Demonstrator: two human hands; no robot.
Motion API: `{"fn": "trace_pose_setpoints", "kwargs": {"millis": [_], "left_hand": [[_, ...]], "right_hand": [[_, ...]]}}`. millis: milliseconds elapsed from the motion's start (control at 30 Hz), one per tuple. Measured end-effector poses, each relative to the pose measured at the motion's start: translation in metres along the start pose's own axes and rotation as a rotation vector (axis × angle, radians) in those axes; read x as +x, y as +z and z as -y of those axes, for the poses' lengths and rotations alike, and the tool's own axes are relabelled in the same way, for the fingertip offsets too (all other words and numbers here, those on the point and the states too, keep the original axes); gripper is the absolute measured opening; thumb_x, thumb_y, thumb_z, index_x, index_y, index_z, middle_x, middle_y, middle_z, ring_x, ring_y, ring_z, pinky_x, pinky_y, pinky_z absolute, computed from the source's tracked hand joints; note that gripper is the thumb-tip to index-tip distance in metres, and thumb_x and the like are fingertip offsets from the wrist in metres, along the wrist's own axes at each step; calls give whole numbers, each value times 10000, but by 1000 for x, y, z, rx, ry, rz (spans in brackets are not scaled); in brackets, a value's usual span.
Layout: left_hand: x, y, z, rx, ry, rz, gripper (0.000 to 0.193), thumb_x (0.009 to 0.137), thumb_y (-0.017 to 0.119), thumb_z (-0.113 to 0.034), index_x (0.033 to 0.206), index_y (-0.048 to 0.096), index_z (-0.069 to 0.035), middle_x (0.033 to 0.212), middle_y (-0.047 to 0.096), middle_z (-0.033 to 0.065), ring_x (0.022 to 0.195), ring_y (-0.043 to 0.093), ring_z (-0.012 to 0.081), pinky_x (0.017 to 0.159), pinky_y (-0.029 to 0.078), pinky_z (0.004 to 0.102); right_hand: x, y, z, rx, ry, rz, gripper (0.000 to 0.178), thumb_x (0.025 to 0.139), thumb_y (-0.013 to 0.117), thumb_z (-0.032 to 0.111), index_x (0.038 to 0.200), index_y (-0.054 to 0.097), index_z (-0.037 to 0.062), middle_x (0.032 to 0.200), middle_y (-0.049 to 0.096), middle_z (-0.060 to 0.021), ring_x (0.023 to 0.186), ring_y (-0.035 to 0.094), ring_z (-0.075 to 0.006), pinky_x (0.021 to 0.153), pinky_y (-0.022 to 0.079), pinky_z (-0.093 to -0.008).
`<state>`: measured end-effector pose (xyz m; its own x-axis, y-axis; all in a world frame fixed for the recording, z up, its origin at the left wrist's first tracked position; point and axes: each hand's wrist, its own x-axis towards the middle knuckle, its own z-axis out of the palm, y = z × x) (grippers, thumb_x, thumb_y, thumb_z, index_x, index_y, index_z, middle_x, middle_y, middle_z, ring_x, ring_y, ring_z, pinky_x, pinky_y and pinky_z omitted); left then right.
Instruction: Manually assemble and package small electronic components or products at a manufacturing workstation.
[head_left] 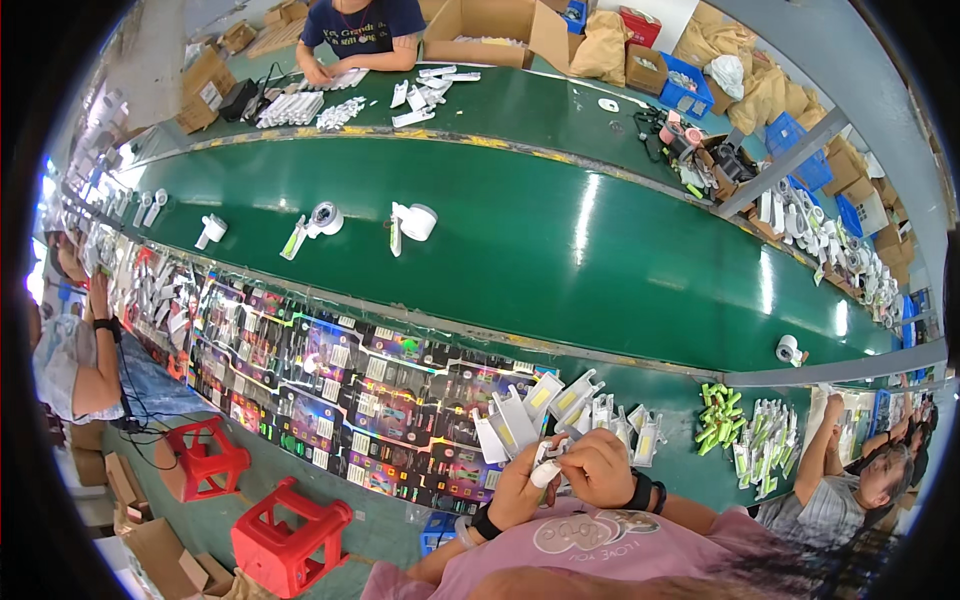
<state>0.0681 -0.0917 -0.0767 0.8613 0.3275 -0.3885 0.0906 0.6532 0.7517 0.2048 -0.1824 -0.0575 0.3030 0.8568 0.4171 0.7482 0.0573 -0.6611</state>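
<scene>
My left hand (516, 494) and my right hand (598, 470) meet close in front of my chest, their fingers pinched together around a small white plastic part (546, 472). Its exact shape is mostly hidden by the fingers. Just beyond them lie several white plastic housings with pale yellow strips (517, 418), heaped on the near edge of the bench. More white housings (646, 440) lie by my right hand. Dark bands circle both wrists.
A green conveyor belt (480, 250) carries small white devices (414, 222). Shiny printed boxes (330, 380) stand left; bright green cylinders (717, 418) and green-white parts (766, 445) lie right. Red stools (290, 540) stand lower left. Co-workers sit across the belt and on both sides.
</scene>
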Motion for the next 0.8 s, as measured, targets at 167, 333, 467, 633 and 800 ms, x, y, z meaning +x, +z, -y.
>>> {"fn": "trace_pose_setpoints", "kwargs": {"millis": [167,333,467,633,800], "left_hand": [[2,1,-2,-32,-3,15,374,960,484,-184,1300,477,-28,712,510,-8,557,458,49,462,394,205],[3,2,0,32,41,14,385,968,469,-233,1290,493,-23,704,519,-11,552,462,46,459,392,203],[4,-2,9,79,51,11,384,966,473,-230,1288,492,-22,709,534,-10,564,485,44,467,401,205],[1,-5,7,69,4,38,381,968,469,-220,1295,484,-27,704,532,-14,558,485,46,485,410,206],[2,-7,0,76,4,84,394,977,436,-236,1322,454,-47,721,543,16,583,514,83,505,448,232]], "right_hand": [[-4,0,-1,5,21,-1,185,674,711,32,819,605,78,746,593,-52,648,563,-253,584,464,-352],[-5,0,4,-23,53,-23,202,646,713,-8,778,588,81,723,588,-65,637,570,-269,565,454,-373],[-7,1,6,-56,58,-36,202,642,714,-2,772,584,81,729,591,-62,642,573,-270,569,456,-373],[-13,4,10,-112,54,-40,179,677,706,52,798,580,88,740,580,-47,650,567,-257,569,461,-361],[-11,6,14,-113,84,-33,184,668,707,28,787,579,84,748,587,-53,666,573,-262,579,460,-371]]}}
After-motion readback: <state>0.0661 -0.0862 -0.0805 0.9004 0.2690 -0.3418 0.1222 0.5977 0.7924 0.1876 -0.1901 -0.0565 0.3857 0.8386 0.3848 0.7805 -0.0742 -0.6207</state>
